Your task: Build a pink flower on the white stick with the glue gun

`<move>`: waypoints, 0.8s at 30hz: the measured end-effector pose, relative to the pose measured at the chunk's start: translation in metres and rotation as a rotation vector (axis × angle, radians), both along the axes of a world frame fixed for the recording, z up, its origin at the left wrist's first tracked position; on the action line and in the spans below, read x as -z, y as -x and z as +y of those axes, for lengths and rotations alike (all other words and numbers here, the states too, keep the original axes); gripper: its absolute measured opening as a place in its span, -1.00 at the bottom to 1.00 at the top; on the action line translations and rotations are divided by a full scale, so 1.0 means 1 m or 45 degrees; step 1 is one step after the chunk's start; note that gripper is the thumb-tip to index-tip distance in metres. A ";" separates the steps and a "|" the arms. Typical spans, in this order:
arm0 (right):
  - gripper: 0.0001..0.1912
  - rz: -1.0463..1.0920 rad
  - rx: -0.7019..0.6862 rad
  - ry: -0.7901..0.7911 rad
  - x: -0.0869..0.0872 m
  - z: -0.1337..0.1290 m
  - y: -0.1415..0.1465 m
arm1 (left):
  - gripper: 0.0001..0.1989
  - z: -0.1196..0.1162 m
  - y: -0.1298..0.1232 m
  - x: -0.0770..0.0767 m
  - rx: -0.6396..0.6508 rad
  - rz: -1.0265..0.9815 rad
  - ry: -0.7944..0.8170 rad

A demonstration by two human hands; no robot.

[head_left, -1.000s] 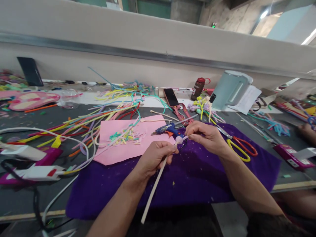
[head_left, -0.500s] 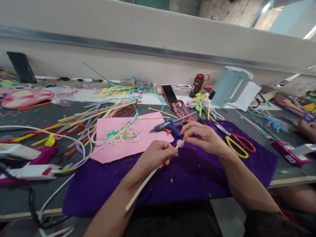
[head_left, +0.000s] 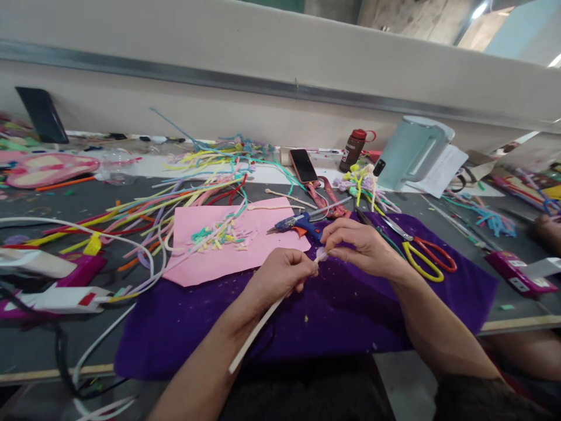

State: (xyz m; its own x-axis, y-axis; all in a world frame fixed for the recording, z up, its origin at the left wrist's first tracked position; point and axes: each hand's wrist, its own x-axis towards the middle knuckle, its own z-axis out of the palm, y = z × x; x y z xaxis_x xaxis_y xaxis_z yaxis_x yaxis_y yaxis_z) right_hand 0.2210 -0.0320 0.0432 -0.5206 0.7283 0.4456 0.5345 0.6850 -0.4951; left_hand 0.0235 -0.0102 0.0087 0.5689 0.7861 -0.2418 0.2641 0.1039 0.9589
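My left hand (head_left: 291,270) pinches a cream-coloured stem (head_left: 254,339) near its upper end, and the stem's tail slants down toward me. At the tip is a small pale lilac piece (head_left: 321,254), which the closed fingertips of my right hand (head_left: 346,242) grip. Both hands are above a purple cloth (head_left: 324,316). Just behind them lies a blue glue gun (head_left: 293,222), its nozzle over a pink sheet (head_left: 188,266) that bears small cut bits in green, yellow and pink.
Scissors (head_left: 423,254) with red and yellow handles lie right of my right hand. Coloured stems (head_left: 144,210) spread at the left. Farther back are a phone (head_left: 303,166), a brown bottle (head_left: 353,151) and a blue jug (head_left: 409,153). White cables (head_left: 153,263) loop at the left.
The view has shifted slightly. My right fingertips have closed onto the lilac piece, while my left hand keeps its hold on the stem.
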 end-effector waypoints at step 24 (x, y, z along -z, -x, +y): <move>-0.86 -0.148 -0.010 0.001 -0.002 -0.001 0.000 | -0.80 -0.001 -0.001 -0.003 0.048 0.045 -0.035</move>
State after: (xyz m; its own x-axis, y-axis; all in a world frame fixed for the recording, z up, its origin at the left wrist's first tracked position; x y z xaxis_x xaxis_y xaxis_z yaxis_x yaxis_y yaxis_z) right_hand 0.2208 -0.0333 0.0449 -0.5745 0.7240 0.3818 0.5826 0.6893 -0.4306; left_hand 0.0240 -0.0115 0.0114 0.5895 0.7711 -0.2407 0.3010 0.0667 0.9513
